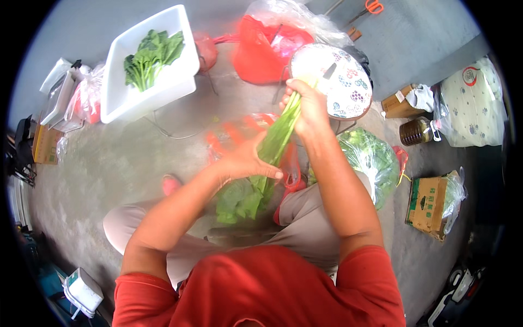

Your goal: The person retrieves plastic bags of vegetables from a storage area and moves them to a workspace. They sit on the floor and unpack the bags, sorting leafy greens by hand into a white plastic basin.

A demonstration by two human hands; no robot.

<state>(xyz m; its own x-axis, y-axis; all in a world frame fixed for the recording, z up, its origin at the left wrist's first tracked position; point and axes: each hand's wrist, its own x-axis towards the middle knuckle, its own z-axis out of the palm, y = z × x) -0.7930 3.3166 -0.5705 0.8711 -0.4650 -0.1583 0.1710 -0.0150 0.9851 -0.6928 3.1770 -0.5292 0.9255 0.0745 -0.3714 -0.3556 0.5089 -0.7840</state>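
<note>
My right hand [308, 106] grips the pale stems of a bunch of leafy greens [280, 131], which slants down toward my lap. Lower on the bunch, my left hand [245, 161] curls loosely around the leaves, its thumb in front and its other fingers partly hidden. The leaf ends hang between my knees, over more greens [237, 202]. Just beyond my right hand is a round stool top [349, 96] with a flower-like pattern. A dark, narrow thing on it, perhaps a knife [329, 71], is partly blurred.
A white plastic tub [147, 104] at the upper left holds cut greens [153, 59]. Red plastic bags [255, 53] stand behind the stool. On the right are a clear bag of greens [367, 159], a cardboard box [427, 204] and a jug of dark liquid [414, 131]. Orange-handled scissors [372, 7] hang above.
</note>
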